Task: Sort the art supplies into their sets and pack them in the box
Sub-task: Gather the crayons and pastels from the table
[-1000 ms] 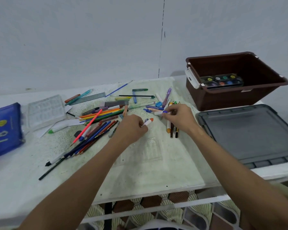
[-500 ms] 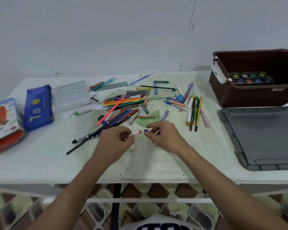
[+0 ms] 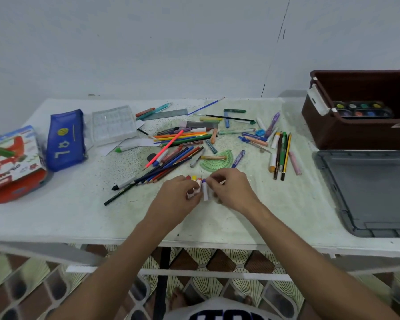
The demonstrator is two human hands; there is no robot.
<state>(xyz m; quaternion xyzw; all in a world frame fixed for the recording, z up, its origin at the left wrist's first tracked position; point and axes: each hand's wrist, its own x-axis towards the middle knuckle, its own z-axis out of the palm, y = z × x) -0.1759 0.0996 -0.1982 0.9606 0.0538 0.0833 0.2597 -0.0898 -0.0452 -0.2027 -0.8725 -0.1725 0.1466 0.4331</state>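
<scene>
A small bunch of short white-wrapped crayons (image 3: 200,187), with red, yellow, orange and purple tips showing, is held upright above the near middle of the white table (image 3: 56,218). The bunch is gripped from the left by the curled fingers of the left hand (image 3: 178,199), while the purple-tipped crayon (image 3: 205,191) at its right edge is pinched between thumb and fingertips of the right hand (image 3: 232,190). Just behind the hands, a loose heap of coloured pencils (image 3: 171,158) is spread over the table, with a green protractor (image 3: 216,160) lying flat beside it. To the right of that, a row of pens and markers (image 3: 281,155) is laid roughly parallel. The brown box (image 3: 346,132) is seen at the far right of the table, with a watercolour palette (image 3: 363,110) resting inside it; its grey lid (image 3: 370,192) is laid flat in front of it. At the left of the table, a blue pencil case (image 3: 65,139) is placed beside a clear plastic tray (image 3: 113,124), and a printed cardboard packet (image 3: 12,155) is stacked on a red case (image 3: 16,192) near the left edge.
</scene>
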